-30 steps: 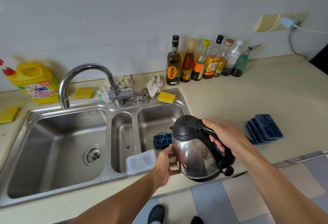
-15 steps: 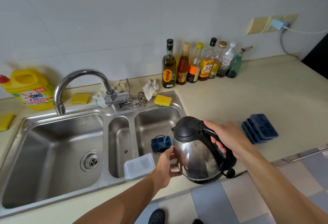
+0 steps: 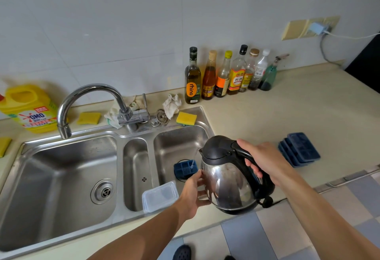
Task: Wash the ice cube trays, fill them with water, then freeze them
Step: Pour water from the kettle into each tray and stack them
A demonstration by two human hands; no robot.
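Ice cube tray [image 3: 185,169]: dark blue, lying on the floor of the sink's [image 3: 123,135] right basin, over the drain, partly hidden behind the kettle.
Kettle [image 3: 228,181]: steel body with black lid and handle, held above the front right corner of the sink and tipped with its spout toward the right basin.
Water [image 3: 192,163]: a thin stream falls from the spout onto the tray in the sink.
Right hand [image 3: 265,161]: fingers wrapped around the kettle's black handle, gripping it, at the sink's right.
Left hand [image 3: 193,194]: fingers spread, laid against the kettle's steel side, over the sink's front rim.
Stacked trays [image 3: 300,149]: more blue trays piled on the bench [image 3: 287,111], well to the right of the sink.
Clear container [image 3: 160,196]: sits on the sink's front edge, between the middle and right basins.
Faucet [image 3: 88,93]: curved, at the back of the sink, its mouth over the left basin.
Sponge [image 3: 186,118]: yellow, on the sink's back right rim.
Bottles [image 3: 226,74]: a row against the wall, behind and right of the sink.
Detergent jug [image 3: 30,109]: yellow, behind the sink's left end.
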